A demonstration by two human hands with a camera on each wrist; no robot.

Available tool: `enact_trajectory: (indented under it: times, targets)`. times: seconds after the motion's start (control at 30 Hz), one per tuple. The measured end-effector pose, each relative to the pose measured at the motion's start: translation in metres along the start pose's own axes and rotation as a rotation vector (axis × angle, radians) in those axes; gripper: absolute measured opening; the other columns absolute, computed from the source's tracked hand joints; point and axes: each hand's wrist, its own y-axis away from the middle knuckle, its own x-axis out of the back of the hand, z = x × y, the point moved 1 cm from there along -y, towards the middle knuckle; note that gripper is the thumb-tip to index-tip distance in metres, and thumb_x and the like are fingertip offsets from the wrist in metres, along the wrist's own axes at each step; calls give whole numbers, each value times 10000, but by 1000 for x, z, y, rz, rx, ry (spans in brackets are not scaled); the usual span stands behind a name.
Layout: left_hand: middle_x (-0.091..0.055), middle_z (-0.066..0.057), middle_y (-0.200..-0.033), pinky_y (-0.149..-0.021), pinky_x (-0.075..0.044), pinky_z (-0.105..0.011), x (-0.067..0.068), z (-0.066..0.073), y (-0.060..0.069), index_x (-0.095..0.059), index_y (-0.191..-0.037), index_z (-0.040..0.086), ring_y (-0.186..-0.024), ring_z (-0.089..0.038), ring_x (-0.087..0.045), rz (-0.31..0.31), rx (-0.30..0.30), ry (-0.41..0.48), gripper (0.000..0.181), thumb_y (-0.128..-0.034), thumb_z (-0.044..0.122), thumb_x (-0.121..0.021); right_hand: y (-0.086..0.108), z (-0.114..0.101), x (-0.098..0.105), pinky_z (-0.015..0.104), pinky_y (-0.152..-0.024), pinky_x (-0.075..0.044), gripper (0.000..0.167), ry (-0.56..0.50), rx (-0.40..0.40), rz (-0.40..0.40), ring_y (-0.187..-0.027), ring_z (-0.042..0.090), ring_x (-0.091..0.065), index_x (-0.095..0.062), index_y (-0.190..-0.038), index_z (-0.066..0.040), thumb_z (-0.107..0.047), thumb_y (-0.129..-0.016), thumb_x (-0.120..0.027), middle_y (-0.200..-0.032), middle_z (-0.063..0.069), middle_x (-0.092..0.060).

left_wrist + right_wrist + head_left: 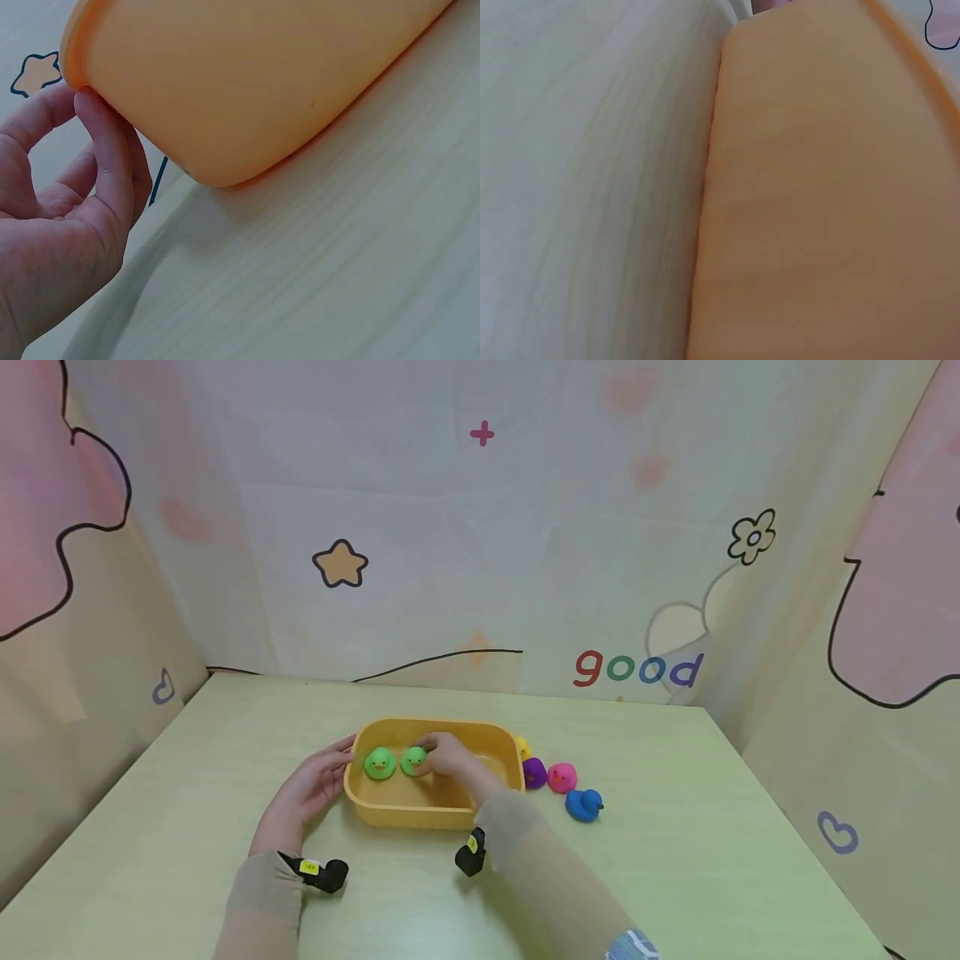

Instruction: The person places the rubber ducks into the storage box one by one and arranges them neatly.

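A yellow plastic basin (423, 817) stands on the table with two green rubber ducks inside. At its left end my left hand (318, 781) pinches the rim; the left wrist view shows thumb and fingertips meeting under the lip of the basin (247, 82). My right hand (448, 756) reaches over the near wall and holds one green rubber duck (411, 761) at its right side. Left of that, the other green duck (380, 764) sits upright, untouched. In the right wrist view the outer wall of the basin (817, 187) hides the right hand.
Just right of the basin are a yellow duck (523, 747), partly hidden by the rim, a purple duck (534, 773), a pink duck (562, 777) and a blue duck (583, 806). Behind the pale table (675, 860) hangs a printed cloth (420, 510).
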Motion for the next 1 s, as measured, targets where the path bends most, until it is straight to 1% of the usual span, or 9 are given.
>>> enact_trajectory:
  times: [0.13,0.23,0.43,0.63,0.73,0.87,1.0]
  targets:
    - [-668,82,-1051,-798,-534,-145,-1,-1,-1,-151,-1552,-3,-893,-8,-628,-1,1,2,614,-1008,20,-432,5,-2,7,443,-1020,-474,461,9,23,-10,-1242,362,-514,-631,-1245,5,62,-792,-693,-1352,208,-556]
    - [-669,81,-1056,-811,-536,-151,-1,0,0,-140,-1554,-3,-907,-13,-632,-2,3,10,625,-1004,17,-436,10,-6,16,452,-1034,-463,454,11,33,-26,-1268,354,-503,-623,-1256,-10,30,-808,-686,-1378,186,-544]
    - [-676,79,-1050,-798,-538,-149,-1,2,3,-132,-1554,-1,-903,-17,-641,-1,6,26,628,-1007,22,-440,25,-17,37,471,-1042,-454,446,-2,63,-63,-1260,328,-511,-598,-1293,-16,-57,-856,-682,-1378,165,-551]
    - [-679,65,-1059,-818,-539,-156,-1,1,2,-141,-1554,7,-922,-25,-644,-5,13,40,627,-1007,23,-447,38,-19,57,422,-1010,-482,466,36,131,-101,-1213,299,-552,-574,-1314,-4,-102,-871,-680,-1380,181,-549]
    - [-678,66,-1070,-830,-537,-159,0,1,2,-143,-1554,9,-939,-27,-645,-11,9,34,627,-1007,27,-448,47,-21,68,404,-1016,-485,461,42,162,-112,-1200,289,-569,-573,-1319,-15,-113,-880,-673,-1389,181,-546]
    - [-672,67,-1066,-825,-534,-153,1,0,2,-176,-1549,20,-937,-27,-636,-6,9,25,609,-1008,36,-454,58,-20,81,393,-1024,-486,441,45,187,-101,-1215,298,-566,-587,-1306,-44,-139,-885,-677,-1384,171,-552]
    - [-670,63,-1060,-818,-533,-151,0,-1,1,-250,-1522,47,-926,-28,-632,-1,12,31,552,-1008,40,-454,70,-19,94,419,-1040,-476,433,41,187,-62,-1263,343,-534,-596,-1290,-60,-156,-879,-692,-1362,131,-573]
